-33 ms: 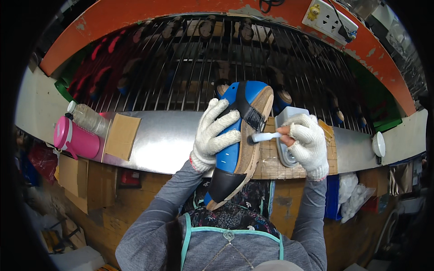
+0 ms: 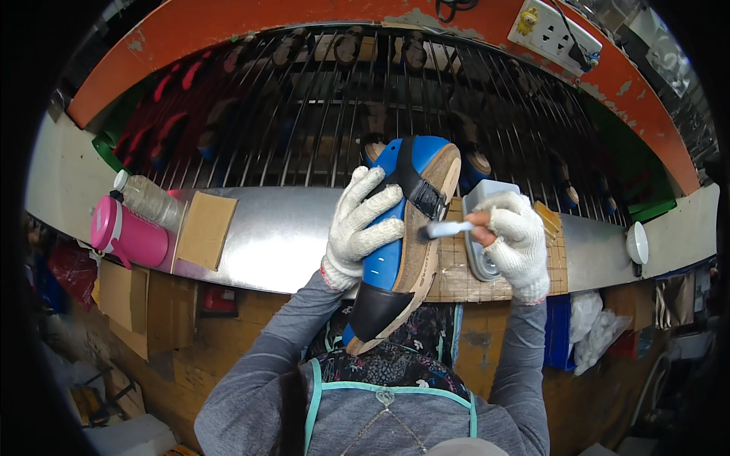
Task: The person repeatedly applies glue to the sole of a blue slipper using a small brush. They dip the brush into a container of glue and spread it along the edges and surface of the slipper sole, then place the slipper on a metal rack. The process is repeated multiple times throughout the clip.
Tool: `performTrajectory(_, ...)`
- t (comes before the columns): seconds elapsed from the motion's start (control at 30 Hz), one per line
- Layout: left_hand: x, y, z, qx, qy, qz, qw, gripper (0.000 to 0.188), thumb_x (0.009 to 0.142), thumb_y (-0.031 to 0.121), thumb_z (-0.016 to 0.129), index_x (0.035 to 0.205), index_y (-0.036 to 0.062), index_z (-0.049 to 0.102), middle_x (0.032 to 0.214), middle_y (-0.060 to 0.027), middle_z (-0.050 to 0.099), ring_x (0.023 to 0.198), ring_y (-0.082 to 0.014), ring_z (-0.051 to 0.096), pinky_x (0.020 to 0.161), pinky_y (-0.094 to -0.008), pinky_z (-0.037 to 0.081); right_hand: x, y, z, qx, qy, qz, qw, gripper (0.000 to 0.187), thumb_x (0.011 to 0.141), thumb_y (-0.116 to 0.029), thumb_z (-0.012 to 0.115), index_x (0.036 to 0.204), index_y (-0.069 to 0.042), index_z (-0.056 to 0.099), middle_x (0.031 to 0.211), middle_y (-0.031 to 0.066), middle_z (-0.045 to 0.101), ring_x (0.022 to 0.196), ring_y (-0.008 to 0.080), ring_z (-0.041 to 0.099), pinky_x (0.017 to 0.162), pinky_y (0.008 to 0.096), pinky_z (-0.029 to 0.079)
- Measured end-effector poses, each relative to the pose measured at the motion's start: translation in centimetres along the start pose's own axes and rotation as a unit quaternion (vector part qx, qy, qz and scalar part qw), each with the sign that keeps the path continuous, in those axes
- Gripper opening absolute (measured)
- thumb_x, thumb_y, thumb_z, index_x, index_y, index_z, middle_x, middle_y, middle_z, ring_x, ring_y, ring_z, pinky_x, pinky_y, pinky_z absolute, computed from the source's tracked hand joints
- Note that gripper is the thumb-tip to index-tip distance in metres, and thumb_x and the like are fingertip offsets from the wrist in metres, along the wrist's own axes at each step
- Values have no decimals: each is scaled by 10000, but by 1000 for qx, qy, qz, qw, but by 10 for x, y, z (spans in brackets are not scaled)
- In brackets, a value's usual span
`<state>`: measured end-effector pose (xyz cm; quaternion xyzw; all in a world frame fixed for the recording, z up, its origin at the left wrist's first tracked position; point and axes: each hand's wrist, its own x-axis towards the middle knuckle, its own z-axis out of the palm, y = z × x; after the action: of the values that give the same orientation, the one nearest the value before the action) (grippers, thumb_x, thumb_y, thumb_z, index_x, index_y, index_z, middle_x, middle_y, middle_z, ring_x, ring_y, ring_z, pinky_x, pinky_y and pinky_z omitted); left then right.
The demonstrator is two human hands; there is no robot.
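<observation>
A sandal (image 2: 414, 262) with black straps and a cork sole is fitted on a blue last (image 2: 382, 266). It is held tilted in front of me, its sole side turned to the right. My left hand (image 2: 359, 228), in a white knit glove, grips the last from the left with fingers laid across the blue surface. My right hand (image 2: 523, 247), gloved with bare fingertips showing, pinches a small brush (image 2: 453, 227) with a pale handle. Its blurred dark tip is at the cork side edge. Just behind that hand is a translucent plastic container (image 2: 480, 258), partly hidden by it.
A rack of metal bars (image 2: 304, 114) with several shoes spans the far side under an orange frame (image 2: 114, 80). On the metal counter (image 2: 266, 251) lie a cardboard piece (image 2: 207, 230) and a gridded mat (image 2: 525, 281). A pink jug (image 2: 141, 235) and clear bottle (image 2: 148, 199) stand left.
The brush tip has shifted slightly to the right and up along the cork edge, and my right hand has moved a little with it. The sandal and my left hand are nearly still.
</observation>
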<state>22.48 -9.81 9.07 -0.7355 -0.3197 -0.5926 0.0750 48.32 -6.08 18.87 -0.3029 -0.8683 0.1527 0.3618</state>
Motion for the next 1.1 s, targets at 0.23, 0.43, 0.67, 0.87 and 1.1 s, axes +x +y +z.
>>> performTrajectory(0.23,3,-5,16,-61,83,-10,995,459,772,311,824,1165,198,617,1390,-172,582,1368,-441,469,1139,-631,327,-19,4,32,235,31,124,963,200,876,-157,728,950,29,723,941,78,629,841,152,579,724,272,447)
performTrajectory(0.43,2,-9,19,-15,94,-3,995,403,748,318,820,1086,199,635,1376,-152,592,1372,-445,462,1156,-638,299,-33,4,55,173,176,182,952,146,901,-69,699,1006,27,728,932,57,615,807,110,564,671,244,460)
performTrajectory(0.67,-4,-17,8,115,51,26,992,412,681,265,831,1049,246,644,1325,-117,619,1370,-431,467,1158,-645,296,-73,-17,62,321,77,247,911,177,912,-108,700,1001,45,720,920,40,581,753,81,526,618,227,427)
performTrajectory(0.87,-9,-19,4,124,13,28,992,445,693,285,837,1090,296,634,1364,-73,589,1394,-412,438,1167,-643,280,-66,-27,62,179,91,242,949,191,911,-100,713,1039,41,728,912,41,570,764,89,540,604,227,433)
performTrajectory(1.1,-14,-23,2,134,-7,49,990,516,697,286,832,1155,339,601,1394,-47,552,1407,-400,416,1173,-646,275,-47,-22,63,34,116,196,973,175,866,-122,747,1010,-23,755,883,64,619,779,183,568,718,312,416)
